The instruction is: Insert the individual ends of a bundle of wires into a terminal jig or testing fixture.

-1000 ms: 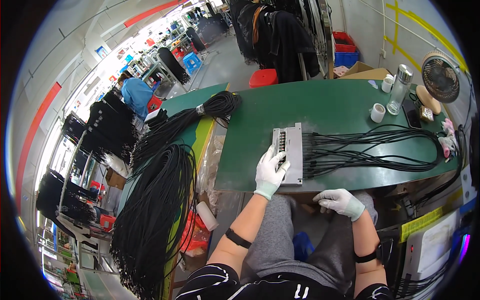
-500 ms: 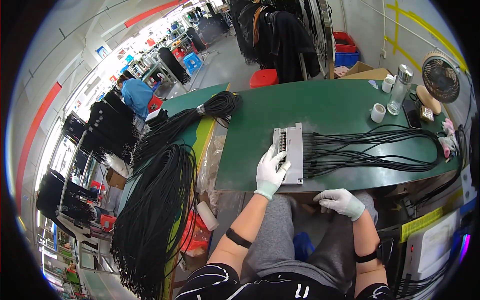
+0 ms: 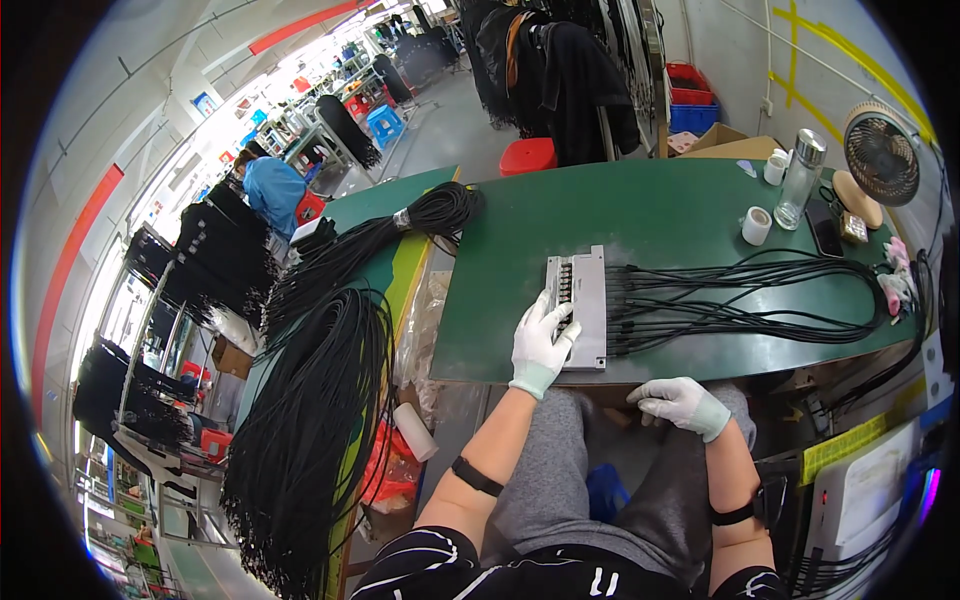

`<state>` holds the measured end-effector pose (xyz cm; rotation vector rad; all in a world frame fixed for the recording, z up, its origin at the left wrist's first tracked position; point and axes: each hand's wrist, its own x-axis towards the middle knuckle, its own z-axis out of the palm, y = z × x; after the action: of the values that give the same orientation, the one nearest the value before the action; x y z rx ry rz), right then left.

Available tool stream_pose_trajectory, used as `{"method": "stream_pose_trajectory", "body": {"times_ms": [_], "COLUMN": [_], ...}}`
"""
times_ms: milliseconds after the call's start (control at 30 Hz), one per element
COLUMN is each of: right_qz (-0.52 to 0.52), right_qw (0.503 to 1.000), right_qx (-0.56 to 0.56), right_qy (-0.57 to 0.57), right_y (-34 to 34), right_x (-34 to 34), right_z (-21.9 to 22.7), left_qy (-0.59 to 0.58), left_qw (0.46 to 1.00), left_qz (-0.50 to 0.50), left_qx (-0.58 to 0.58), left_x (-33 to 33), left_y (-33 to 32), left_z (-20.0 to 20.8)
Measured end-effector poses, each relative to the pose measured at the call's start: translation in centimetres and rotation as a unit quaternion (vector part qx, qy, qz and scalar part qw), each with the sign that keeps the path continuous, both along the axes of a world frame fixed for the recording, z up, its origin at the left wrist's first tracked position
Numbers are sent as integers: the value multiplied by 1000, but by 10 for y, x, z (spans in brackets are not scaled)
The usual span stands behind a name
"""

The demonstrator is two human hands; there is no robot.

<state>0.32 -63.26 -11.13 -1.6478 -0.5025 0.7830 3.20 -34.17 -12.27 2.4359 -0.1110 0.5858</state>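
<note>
grey metal box (image 3: 583,308) — black cables (image 3: 730,300) plugged along one side (left hand (image 3: 541,343) flat on it, gripping nothing).

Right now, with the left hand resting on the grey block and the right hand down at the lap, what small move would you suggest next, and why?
Probably bring the right hand up to the black cables: it rests empty below the table edge, while the left hand already steadies the grey connector block they plug into.

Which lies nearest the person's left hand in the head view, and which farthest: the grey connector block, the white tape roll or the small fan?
From the left hand:
1. Grey connector block, under its fingers.
2. White tape roll, farther right on the green table.
3. Small fan, far right corner.
</note>
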Motion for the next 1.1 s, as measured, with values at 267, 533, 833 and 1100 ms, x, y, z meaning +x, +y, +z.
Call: {"method": "stream_pose_trajectory", "body": {"times_ms": [267, 533, 833, 1100], "right_qz": [-2, -7, -5, -8], "right_qw": [1000, 1000, 1000, 1000], "right_qx": [-2, 1, 3, 7], "right_qy": [-6, 5, 5, 9], "right_y": [0, 0, 0, -1], "right_x": [0, -1, -1, 0], "right_z": [0, -1, 1, -3], "left_qy": [4, -5, -8, -6], "left_qw": [1000, 1000, 1000, 1000], "left_qz": [8, 0, -1, 3], "left_qx": [-1, -6, -6, 0], "left_x": [-1, -1, -2, 1], "left_y": [-2, -1, -2, -1], "left_z": [2, 2, 3, 1]}}
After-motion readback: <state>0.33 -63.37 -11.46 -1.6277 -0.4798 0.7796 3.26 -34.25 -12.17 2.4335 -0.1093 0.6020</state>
